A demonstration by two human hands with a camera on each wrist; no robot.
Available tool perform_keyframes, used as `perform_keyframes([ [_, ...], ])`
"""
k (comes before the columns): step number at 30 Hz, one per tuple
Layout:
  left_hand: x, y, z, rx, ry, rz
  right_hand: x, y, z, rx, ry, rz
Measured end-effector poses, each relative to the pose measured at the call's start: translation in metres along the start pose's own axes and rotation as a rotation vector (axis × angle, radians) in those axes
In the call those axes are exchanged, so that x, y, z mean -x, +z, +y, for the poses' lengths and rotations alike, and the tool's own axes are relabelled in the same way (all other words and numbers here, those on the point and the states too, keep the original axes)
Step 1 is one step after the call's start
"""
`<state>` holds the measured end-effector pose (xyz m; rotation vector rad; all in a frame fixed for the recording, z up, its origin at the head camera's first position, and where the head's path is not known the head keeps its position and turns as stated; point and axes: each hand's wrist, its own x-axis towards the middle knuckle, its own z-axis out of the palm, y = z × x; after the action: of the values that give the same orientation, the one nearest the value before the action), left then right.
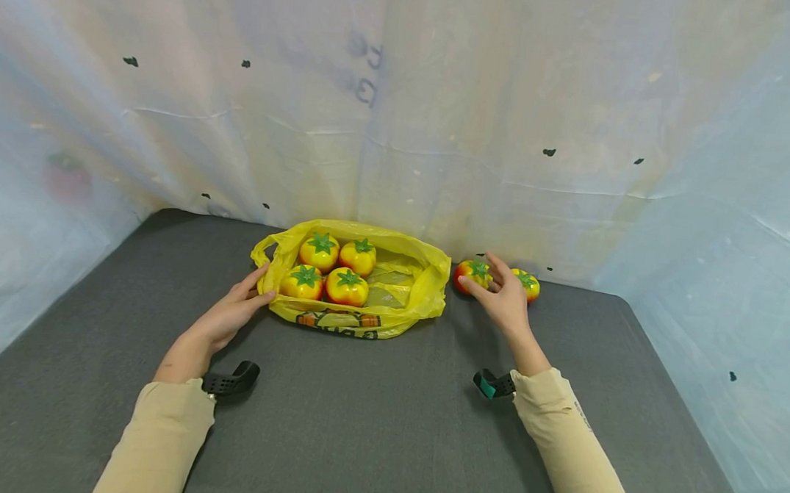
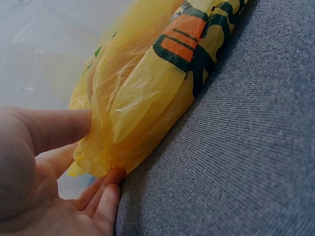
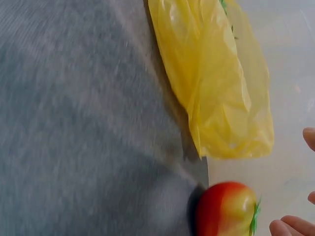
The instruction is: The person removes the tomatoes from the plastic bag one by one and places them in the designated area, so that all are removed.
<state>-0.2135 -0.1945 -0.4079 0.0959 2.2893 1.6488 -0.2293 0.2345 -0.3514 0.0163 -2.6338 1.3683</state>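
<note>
A yellow plastic bag (image 1: 432, 296) lies with its mouth spread, and several glossy red-and-yellow tomatoes (image 1: 319, 253) with green leafy tops sit in its left part. At the bag's left end my left hand (image 1: 228, 316) holds the plastic (image 2: 133, 98) between thumb and fingers. My right hand (image 1: 510, 307) reaches over a loose tomato (image 1: 464, 273) just right of the bag, fingers spread around its upper side. In the right wrist view a gap shows between the fingers (image 3: 295, 227) and that tomato (image 3: 224, 211). Behind the right hand, another tomato (image 1: 529, 285) is partly hidden.
The dark grey tabletop (image 1: 361, 414) extends in front of the bag. Pale, translucent sheeting (image 1: 427, 115) rises right behind the bag and the loose tomatoes, and more sheeting stands at both sides. A black band (image 1: 232, 379) sits at each wrist.
</note>
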Motion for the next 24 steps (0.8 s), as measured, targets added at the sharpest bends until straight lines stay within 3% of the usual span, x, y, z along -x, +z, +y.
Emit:
perform_keyframes([
  [24, -0.001, -0.001, 0.0, 0.006, -0.022, -0.003, 0.007, 0.039, -0.026, -0.024, -0.138, -0.085],
])
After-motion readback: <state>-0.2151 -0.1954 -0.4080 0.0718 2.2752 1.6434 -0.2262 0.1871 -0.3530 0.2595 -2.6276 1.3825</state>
